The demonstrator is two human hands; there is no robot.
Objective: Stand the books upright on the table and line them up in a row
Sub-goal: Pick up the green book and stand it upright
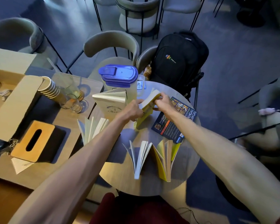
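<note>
Over at nine o'clock on the desk [120, 178] sit a cardboard box [10, 94], a wooden tissue holder [33, 140], a stack of paper cups [49, 88] and a few glasses [66, 88], none of them part of the job. Moving right, one pale book [94, 130] stands fanned open on its edge, and at eleven o'clock a cream book [110, 101] stands against a blue-lidded pitcher [119, 78].

At twelve o'clock the left hand [131, 110] grips the side of a yellow paperback [145, 110] while the right hand [162, 100] pinches its upper pages, spreading them. Both hands are closed on that book. It looks light and floppy, so I judge it will only stand if the covers are splayed wide like feet; holding it low near the spine and by the top edge seems wisest, since glossy covers may slide on the smooth desk.

Toward six o'clock a white book [140, 159] and a yellow-covered book [166, 160] already stand side by side. At two o'clock a dark blue book [173, 123] lies flat, not yet stood. Beyond it, a black backpack [179, 62] rests on a chair [110, 42].
</note>
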